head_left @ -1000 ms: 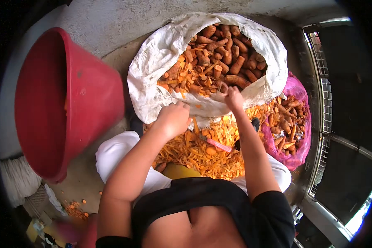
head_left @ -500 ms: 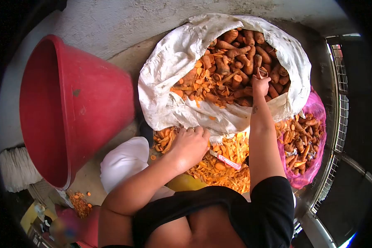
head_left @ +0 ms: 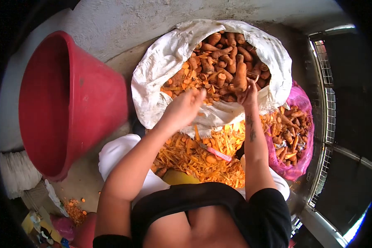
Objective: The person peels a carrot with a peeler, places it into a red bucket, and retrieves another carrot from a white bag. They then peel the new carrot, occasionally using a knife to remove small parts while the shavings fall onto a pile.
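Note:
My right hand (head_left: 248, 95) is at the front of a white woven sack (head_left: 153, 70), its fingers closed on a large unpeeled carrot (head_left: 240, 73) that stands upright. A thin peeler (head_left: 253, 76) shows by the same fingers. Over the sack's near rim, my left hand (head_left: 188, 103) hovers, slightly blurred, and its fingers are not clear. Inside the sack are many unpeeled carrots (head_left: 223, 53), with cut tops and slices (head_left: 188, 76) on its left side. Below lies a heap of orange peelings (head_left: 227, 171), with a pink-handled knife (head_left: 219, 153) resting on it.
A big red tub (head_left: 99, 78) lies tipped at the left. A pink mesh bag (head_left: 304, 157) of carrot pieces stands at the right, beside a metal grille door (head_left: 329, 115). The rough wall (head_left: 124, 20) runs behind. Scraps (head_left: 75, 213) lie on the floor at lower left.
My right hand has lifted a carrot and drawn back toward me. My left hand has risen from the sack's lower edge to above its rim. The view has shifted slightly.

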Available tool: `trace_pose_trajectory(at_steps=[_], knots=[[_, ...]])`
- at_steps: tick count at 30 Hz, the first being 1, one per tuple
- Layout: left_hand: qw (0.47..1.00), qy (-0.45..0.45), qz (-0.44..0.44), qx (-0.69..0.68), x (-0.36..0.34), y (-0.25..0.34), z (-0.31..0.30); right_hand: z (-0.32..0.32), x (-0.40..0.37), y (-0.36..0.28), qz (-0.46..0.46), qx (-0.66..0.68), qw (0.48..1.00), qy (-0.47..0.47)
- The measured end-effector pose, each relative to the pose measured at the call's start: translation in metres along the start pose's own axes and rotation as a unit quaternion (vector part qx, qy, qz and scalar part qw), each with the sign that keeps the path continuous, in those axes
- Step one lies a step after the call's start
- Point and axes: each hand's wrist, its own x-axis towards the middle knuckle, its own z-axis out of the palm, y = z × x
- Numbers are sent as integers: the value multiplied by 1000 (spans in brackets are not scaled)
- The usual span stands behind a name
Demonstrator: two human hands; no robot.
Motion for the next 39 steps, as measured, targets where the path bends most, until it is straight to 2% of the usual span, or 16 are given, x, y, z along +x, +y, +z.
trace_pose_trajectory(at_steps=[2,5,6,7,8,10,13,15,16,21,24,27,31,34,38,39], knots=[[976,25,-29,-216,19,-19,10,24,-26,20,-32,54,984,-166],[892,-39,-63,-446,14,-19,21,98,-86,46,-72,-8,994,-83],[857,-79,-75,-503,8,-16,28,132,-95,59,-138,-50,985,92],[831,-109,-9,-546,1,-11,33,130,-112,52,-125,-94,987,31],[831,-61,-41,-552,-8,-6,43,131,-129,56,-159,-82,983,43],[853,-125,-86,-499,-9,-14,41,111,-152,66,-199,-91,972,87],[869,-124,-45,-478,-17,-15,42,42,-176,109,-230,-589,744,217],[896,-115,-2,-428,-30,-13,34,2,-198,152,-237,-720,632,162],[911,-102,22,-399,-37,-12,28,7,-214,162,-162,-818,539,119],[970,-47,105,-213,-61,-19,16,-15,-219,202,-12,-879,469,86],[978,10,148,-145,-77,-36,22,-17,-221,201,-45,-874,480,69],[970,115,214,-29,-103,-45,28,16,-245,185,38,-826,546,134],[925,215,304,76,-136,-44,39,34,-285,172,-86,-665,723,169],[920,221,322,37,-150,-55,54,41,-300,169,-78,-659,724,189],[922,231,311,30,-159,-73,70,63,-322,170,-110,-713,670,175],[913,247,324,32,-163,-73,72,67,-321,174,-150,-656,717,183]])
